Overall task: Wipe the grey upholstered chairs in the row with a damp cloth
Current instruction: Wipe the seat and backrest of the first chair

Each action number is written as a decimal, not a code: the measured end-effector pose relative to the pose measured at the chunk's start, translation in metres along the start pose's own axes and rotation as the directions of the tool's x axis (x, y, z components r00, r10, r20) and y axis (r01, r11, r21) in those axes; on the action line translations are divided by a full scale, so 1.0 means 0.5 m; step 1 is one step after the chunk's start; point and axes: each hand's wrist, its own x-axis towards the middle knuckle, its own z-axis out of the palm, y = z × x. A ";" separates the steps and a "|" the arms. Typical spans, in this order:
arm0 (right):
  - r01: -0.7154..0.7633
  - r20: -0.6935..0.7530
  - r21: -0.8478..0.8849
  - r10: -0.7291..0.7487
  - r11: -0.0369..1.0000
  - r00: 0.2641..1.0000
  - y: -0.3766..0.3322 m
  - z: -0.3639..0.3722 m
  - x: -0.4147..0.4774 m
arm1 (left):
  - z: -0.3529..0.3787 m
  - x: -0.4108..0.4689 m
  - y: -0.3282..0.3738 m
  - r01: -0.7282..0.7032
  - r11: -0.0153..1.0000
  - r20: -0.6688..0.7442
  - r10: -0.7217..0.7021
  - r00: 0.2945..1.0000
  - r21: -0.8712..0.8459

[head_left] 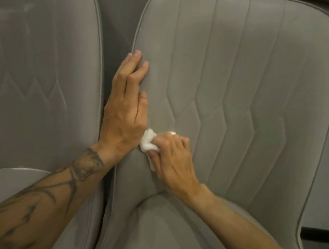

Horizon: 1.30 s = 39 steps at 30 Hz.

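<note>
My right hand point(173, 156) is clenched around a small white cloth point(147, 142). The fingers curl over it and press the wad against the backrest of the grey chair point(247, 93) in front of me. The cloth sits low on that chair's backrest, near its left edge and just above where the backrest meets the seat. Part of the cloth bulges out past my fingers toward the chair's left edge, and a thin strip of it shows under my thumb.

My left hand point(127, 107) grasps nothing. It lies flat along the chair's left edge with the fingers straight and close together, and the fingertips point up the backrest. The base of its thumb is right beside the cloth, but I cannot tell whether they touch.

My tattooed left forearm point(44, 202) reaches in from the left of the chair, and my right forearm point(250, 229) lies across the chair's seat.

Stitched lines run down the chair's backrest and kink into a zigzag about halfway down, to the right of both hands.

Just left of the chair, across a narrow dark gap, stands a neighbouring chair point(37, 66) of the same grey, with pale smears high on its backrest and a few white flecks on its seat. A black strip point(321, 235) shows at the chair's lower right.
</note>
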 end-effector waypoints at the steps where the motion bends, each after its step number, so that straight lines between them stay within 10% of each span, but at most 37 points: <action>1: 0.020 0.032 -0.005 -0.020 1.000 0.999 0.002 -0.005 -0.005 | 0.001 0.000 -0.001 -0.004 1.000 -0.001 0.004 1.000 -0.001; 9: -0.258 -0.279 -0.125 0.216 0.958 0.936 0.031 -0.020 0.244 | -0.027 -0.003 0.015 0.112 0.992 0.100 -0.105 0.989 -0.063; 18: 0.024 0.036 -0.128 -0.020 0.992 0.999 -0.036 -0.034 0.127 | -0.075 -0.197 0.074 0.495 0.856 0.210 -0.462 0.862 -0.149; 23: -0.153 -0.185 -0.264 0.106 0.952 0.977 0.008 -0.052 0.346 | -0.075 -0.203 0.066 0.521 0.849 0.216 -0.494 0.842 -0.090; 31: 0.101 0.128 -0.123 -0.086 0.987 0.988 -0.015 -0.045 0.089 | -0.054 -0.207 0.054 0.514 0.855 0.234 -0.488 0.841 -0.062; 39: -0.112 -0.083 -0.301 0.092 0.947 0.992 0.089 -0.052 0.031 | -0.034 -0.241 0.039 0.342 0.920 0.152 -0.372 0.916 0.189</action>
